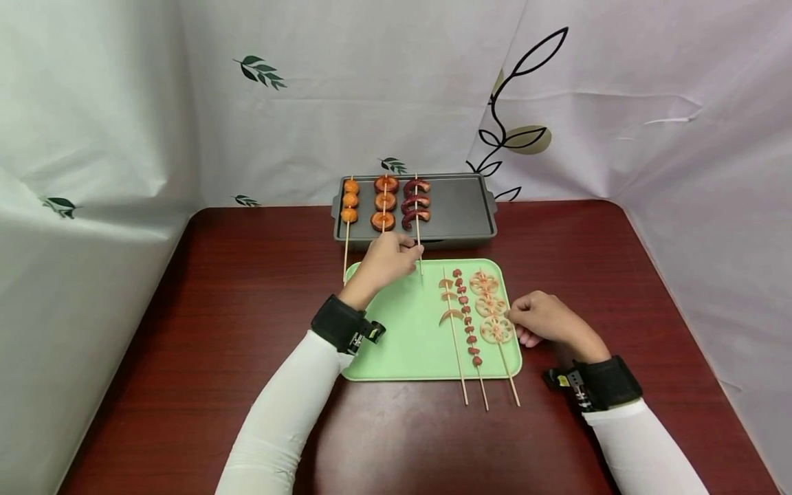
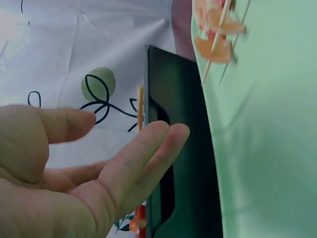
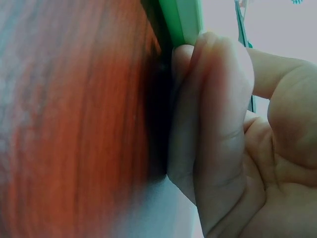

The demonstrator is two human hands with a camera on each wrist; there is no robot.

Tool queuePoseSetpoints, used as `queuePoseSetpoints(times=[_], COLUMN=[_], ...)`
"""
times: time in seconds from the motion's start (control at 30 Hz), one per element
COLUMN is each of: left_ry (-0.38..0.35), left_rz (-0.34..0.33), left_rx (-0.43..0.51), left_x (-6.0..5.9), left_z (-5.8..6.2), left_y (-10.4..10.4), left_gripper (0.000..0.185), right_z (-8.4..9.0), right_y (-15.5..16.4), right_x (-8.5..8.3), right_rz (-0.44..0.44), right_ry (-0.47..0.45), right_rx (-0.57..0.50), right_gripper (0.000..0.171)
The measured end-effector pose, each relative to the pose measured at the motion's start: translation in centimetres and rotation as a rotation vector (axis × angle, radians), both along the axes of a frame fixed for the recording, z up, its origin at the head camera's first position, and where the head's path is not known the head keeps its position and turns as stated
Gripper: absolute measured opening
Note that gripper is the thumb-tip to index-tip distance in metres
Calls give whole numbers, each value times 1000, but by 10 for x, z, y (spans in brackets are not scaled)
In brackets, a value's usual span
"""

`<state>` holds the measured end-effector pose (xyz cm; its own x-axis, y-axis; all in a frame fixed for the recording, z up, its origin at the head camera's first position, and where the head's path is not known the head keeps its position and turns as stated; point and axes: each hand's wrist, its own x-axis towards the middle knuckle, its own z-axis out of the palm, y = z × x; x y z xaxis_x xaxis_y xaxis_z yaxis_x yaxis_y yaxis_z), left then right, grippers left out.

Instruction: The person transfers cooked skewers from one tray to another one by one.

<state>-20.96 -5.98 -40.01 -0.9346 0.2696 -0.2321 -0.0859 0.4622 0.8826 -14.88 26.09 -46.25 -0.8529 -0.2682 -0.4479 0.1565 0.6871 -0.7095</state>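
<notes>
Fingers of the left hand (image 1: 386, 261) lie relaxed beside a sausage skewer (image 1: 417, 220) on the far grey tray (image 1: 458, 206); the right hand (image 1: 544, 320) is curled, fingertips touching the near green tray's (image 1: 402, 330) right rim.

The left half of the green tray (image 1: 396, 330) lies bare — open room from its near edge up to the left hand (image 1: 385, 261) at its far rim. At three o'clock from that gap, three loaded skewers (image 1: 473, 323) fill the tray's right half, sticks jutting over the near edge at six o'clock. The right hand (image 1: 547, 320) blocks the tray's right rim. At twelve o'clock the dark baking pan (image 1: 460, 210) stands close — its right half bare, three skewers (image 1: 383, 203) crowding its left.
</notes>
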Motion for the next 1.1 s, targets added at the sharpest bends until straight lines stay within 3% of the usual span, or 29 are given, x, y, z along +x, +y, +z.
queuePoseSetpoints(times=[0.17,0.57,0.73,1.1], left_ry=[-88,-193,-220,-294], left_rz=[54,183,213,206], left_rx=[139,431,479,566], left_x=[-2,-6,-7,-5], left_z=[-7,-17,-17,-9], left_y=[7,18,18,15], left_gripper=[41,35,23,22], right_z=[-1,-1,0,0], right_y=[0,-1,0,0], right_x=[0,1,1,3], right_rz=[-6,7,8,8], right_ry=[1,16,26,29], right_rx=[-2,-7,-7,-8], right_gripper=[32,34,34,35])
